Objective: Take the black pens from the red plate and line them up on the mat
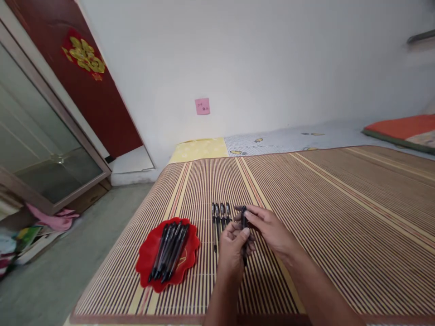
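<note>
Between my two hands a black pen (pixel 244 221) is held upright, its capped end at the top. My left hand (pixel 234 242) pinches the barrel with thumb and fingers. Close by on the right, my right hand (pixel 267 224) has its thumb and fingertips closed on the pen's capped end. Several black pens (pixel 218 217) lie side by side on the striped mat (pixel 183 190) just left of my hands, their lower parts partly hidden by my left hand. Farther left, a red scalloped plate (pixel 144 258) carries a bundle of similar pens (pixel 171 249).
The mat covers a bed against a white wall with a pink note (pixel 203 106). An orange folded cushion (pixel 404 127) lies at the far right. Left of the bed are the floor (pixel 112 217), a glass-panelled door (pixel 47 136) and a pink cloth (pixel 54 219).
</note>
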